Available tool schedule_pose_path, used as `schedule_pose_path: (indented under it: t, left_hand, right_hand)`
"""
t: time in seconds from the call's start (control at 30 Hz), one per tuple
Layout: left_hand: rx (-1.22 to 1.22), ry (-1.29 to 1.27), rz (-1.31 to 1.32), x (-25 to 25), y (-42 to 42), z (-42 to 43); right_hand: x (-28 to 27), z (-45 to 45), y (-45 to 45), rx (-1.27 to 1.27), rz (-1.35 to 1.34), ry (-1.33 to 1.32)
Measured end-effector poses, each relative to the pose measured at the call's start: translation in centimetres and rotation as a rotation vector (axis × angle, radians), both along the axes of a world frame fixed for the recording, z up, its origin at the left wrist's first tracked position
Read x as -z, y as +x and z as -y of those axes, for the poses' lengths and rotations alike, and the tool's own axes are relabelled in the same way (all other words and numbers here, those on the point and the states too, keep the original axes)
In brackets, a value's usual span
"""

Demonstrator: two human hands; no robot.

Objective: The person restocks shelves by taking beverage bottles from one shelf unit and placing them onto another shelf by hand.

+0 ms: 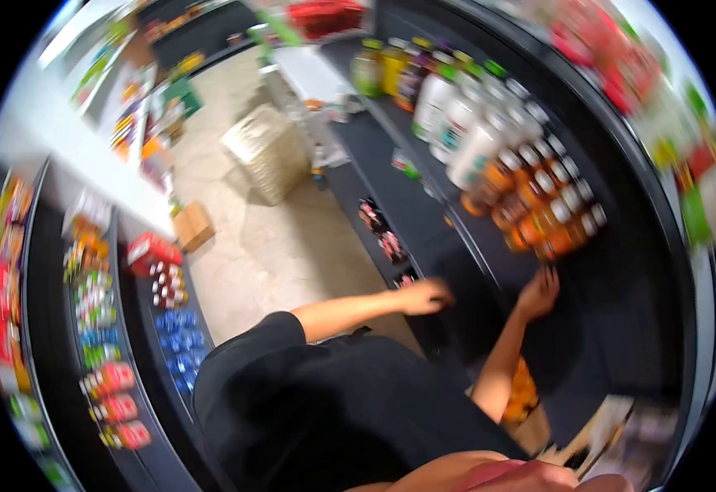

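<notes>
My right hand (540, 293) reaches over the dark shelf (596, 316), its fingers stretched toward the nearest of the orange bottles (551, 215) with white caps. The fingertips are right by that bottle; whether they touch it I cannot tell. Nothing shows in this hand. Lower and to the left, my left hand (426, 297) hangs in front of the shelf edge, smeared by motion, so its fingers do not show clearly. Beyond the orange bottles stand large white bottles (456, 123). Under my right forearm is an open cardboard box (532, 430) with orange bottles (522, 394) inside.
A pale woven basket (268, 156) stands on the floor, with a small cardboard box (192, 227) farther left. Stocked shelves (132, 369) run along the left. A lower shelf holds dark and pink packs (389, 244). Above right hang red and green packages (620, 66).
</notes>
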State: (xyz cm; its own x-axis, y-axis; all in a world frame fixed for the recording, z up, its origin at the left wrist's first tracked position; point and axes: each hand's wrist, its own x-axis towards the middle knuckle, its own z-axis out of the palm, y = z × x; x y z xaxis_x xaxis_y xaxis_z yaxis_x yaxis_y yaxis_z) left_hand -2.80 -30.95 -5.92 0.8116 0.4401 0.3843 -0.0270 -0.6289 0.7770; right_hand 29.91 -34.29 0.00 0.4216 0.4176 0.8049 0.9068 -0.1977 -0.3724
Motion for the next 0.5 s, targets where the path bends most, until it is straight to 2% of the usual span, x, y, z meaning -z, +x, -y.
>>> schedule_pose_path:
  t: [0.03,0.07,0.1,0.13,0.17,0.2,0.23,0.27,0.3,0.37,0.43,0.5]
  left_hand:
    - [0.050,-0.208,-0.071,1.6,-4.5,0.9]
    - [-0.003,-0.262,-0.123,6.3,-9.0,1.7]
    - [-0.051,-0.357,-0.328,12.9,-14.2,2.4]
    - [-0.224,-0.436,-0.562,14.6,-20.2,4.5]
    - [-0.420,-0.428,-0.650,22.3,-26.6,6.9]
    - [-0.470,-0.342,-0.979,28.7,-33.8,9.3]
    - [-1.003,-0.671,-0.929,27.2,-39.8,14.3]
    - [-1.193,-0.825,-0.932,25.8,-45.4,17.4]
    - [-1.282,-0.922,-0.958,26.5,-50.0,19.4]
    - [-1.444,-1.108,-0.905,26.2,-56.6,23.3]
    - [-1.601,-1.242,-0.732,25.9,-60.9,25.6]
    - [-1.721,-1.266,-0.513,25.6,-63.4,26.2]
  right_hand:
    - [1.0,1.3,-2.6,-0.057,-0.335,0.160]
    - [0.3,2.3,-6.6,-0.072,-0.314,0.190]
    - [0.1,3.3,-10.5,-0.027,-0.342,0.130]
    - [1.6,3.9,-14.0,-0.024,-0.296,0.083]
    - [4.2,4.0,-16.9,-0.181,-0.511,0.056]
    - [8.1,4.2,-18.7,-0.305,-0.596,-0.058]
    - [11.3,4.0,-20.8,-0.393,-0.489,-0.167]
    - [14.0,3.9,-22.7,-0.422,-0.409,-0.388]
    - [14.6,4.5,-25.7,-0.461,-0.508,-0.498]
    - [22.1,5.8,-25.7,-0.428,-0.657,-0.850]
    - [27.3,6.8,-26.0,-0.415,-0.817,-1.066]
    - [30.9,6.9,-26.9,-0.386,-0.938,-1.183]
